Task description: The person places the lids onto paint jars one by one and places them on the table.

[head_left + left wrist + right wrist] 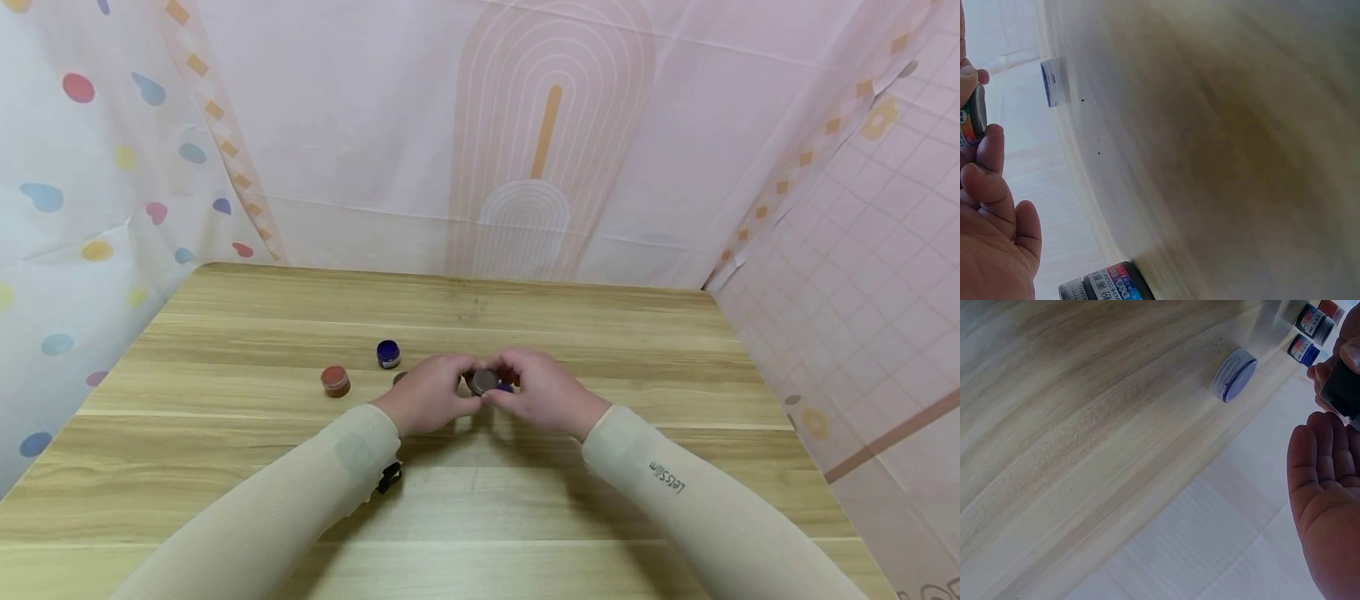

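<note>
Close together over the middle of the table, my left hand (429, 393) and right hand (551, 394) both grip one small paint jar (485, 382) with a dark grey-brown top. Thumbs and fingers surround it from both sides. In the left wrist view the held jar (969, 122) shows an orange label; in the right wrist view its dark end (1342, 390) is visible. Past my right fingers a low clear container with blue-purple colour (1234, 376) sits on the table, mostly hidden by that hand in the head view.
Left of my hands stand a red-brown jar (335, 382) and a dark blue jar (388, 355). Another dark jar (400, 378) is largely covered by my left hand; its label shows in the left wrist view. Patterned sheets (360, 167) border the wooden table (600, 333).
</note>
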`<state>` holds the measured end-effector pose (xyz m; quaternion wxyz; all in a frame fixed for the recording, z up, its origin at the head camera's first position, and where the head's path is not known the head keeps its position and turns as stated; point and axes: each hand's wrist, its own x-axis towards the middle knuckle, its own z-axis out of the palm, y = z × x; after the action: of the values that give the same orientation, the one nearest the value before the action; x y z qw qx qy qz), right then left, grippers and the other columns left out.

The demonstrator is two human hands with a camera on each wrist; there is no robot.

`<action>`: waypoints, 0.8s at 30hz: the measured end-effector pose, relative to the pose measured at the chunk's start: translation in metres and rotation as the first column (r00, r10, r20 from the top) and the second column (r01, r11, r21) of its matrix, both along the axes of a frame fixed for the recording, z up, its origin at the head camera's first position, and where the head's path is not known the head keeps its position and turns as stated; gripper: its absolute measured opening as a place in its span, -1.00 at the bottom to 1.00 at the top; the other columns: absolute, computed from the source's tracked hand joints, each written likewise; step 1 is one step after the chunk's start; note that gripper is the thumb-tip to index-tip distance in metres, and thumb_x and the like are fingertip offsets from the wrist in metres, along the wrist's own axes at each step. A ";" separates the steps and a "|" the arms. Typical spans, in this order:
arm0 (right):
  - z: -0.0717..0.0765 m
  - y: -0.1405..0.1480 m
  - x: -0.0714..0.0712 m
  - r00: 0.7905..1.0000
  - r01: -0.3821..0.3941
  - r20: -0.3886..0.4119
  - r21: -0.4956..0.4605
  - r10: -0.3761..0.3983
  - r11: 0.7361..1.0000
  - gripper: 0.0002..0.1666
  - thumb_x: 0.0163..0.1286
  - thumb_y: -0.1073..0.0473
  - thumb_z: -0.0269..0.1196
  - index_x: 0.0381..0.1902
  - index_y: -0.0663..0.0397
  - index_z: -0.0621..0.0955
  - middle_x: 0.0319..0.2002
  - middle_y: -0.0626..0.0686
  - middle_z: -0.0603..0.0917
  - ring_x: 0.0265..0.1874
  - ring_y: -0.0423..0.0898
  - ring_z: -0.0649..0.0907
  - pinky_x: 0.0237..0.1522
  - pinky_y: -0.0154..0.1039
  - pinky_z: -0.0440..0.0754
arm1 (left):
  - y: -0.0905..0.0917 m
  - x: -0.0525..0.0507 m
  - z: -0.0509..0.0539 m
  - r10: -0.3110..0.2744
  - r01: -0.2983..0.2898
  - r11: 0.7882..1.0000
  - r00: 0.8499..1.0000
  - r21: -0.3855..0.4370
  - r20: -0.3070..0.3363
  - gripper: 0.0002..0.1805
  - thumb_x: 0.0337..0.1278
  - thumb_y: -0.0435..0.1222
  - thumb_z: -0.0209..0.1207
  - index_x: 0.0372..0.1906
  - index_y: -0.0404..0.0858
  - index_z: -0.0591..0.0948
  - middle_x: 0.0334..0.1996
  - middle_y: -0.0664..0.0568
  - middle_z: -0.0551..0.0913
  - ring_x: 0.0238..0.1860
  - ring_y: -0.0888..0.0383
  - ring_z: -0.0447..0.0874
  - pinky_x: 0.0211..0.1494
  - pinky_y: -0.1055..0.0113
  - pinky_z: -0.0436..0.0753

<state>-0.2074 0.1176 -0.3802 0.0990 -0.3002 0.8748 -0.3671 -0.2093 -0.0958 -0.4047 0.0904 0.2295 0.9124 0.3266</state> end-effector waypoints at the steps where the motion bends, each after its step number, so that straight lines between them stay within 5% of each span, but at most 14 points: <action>1: 0.000 0.000 0.000 1.000 -0.001 0.001 0.000 0.001 1.000 -0.64 0.42 0.16 0.44 0.13 0.08 0.66 -0.03 0.01 0.75 -0.11 -0.14 0.71 0.07 0.05 0.72 | 0.000 0.000 0.000 0.001 -0.001 1.000 1.000 -0.001 -0.001 -0.77 0.30 -0.16 0.39 -0.01 -0.08 0.69 -0.18 0.17 0.70 -0.26 0.18 0.53 -0.15 0.24 0.53; 11: -0.001 0.002 -0.001 0.998 -0.052 -0.023 -0.009 0.052 0.999 -0.56 0.43 0.29 0.31 0.25 0.14 0.64 0.09 0.06 0.76 -0.06 -0.12 0.74 0.08 -0.09 0.73 | -0.001 -0.002 -0.002 0.001 -0.001 1.000 1.000 0.001 -0.010 -0.76 0.28 -0.10 0.43 -0.08 -0.09 0.67 -0.27 0.18 0.67 -0.33 0.19 0.52 -0.24 0.27 0.52; 19: -0.003 0.001 0.000 1.000 0.008 -0.005 0.006 -0.008 1.000 -0.69 0.43 0.20 0.41 0.09 0.09 0.67 -0.09 -0.01 0.78 -0.13 -0.16 0.74 0.03 -0.07 0.74 | -0.001 -0.002 -0.004 0.000 0.000 1.000 1.000 0.008 -0.010 -0.80 0.30 -0.15 0.40 -0.06 -0.04 0.69 -0.21 0.18 0.68 -0.26 0.17 0.52 -0.16 0.24 0.51; 24: -0.001 0.001 0.002 1.000 0.021 0.011 0.014 -0.021 1.000 -0.53 0.42 0.17 0.43 0.23 0.16 0.61 -0.09 0.01 0.78 -0.12 -0.15 0.75 0.05 -0.07 0.74 | -0.001 -0.002 -0.005 -0.001 0.001 1.000 1.000 0.013 -0.014 -0.82 0.31 -0.15 0.40 -0.06 -0.02 0.68 -0.18 0.18 0.68 -0.24 0.17 0.52 -0.14 0.24 0.52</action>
<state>-0.2057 0.1182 -0.3812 0.1022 -0.2881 0.8798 -0.3639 -0.2115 -0.0971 -0.4095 0.0828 0.2330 0.9106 0.3311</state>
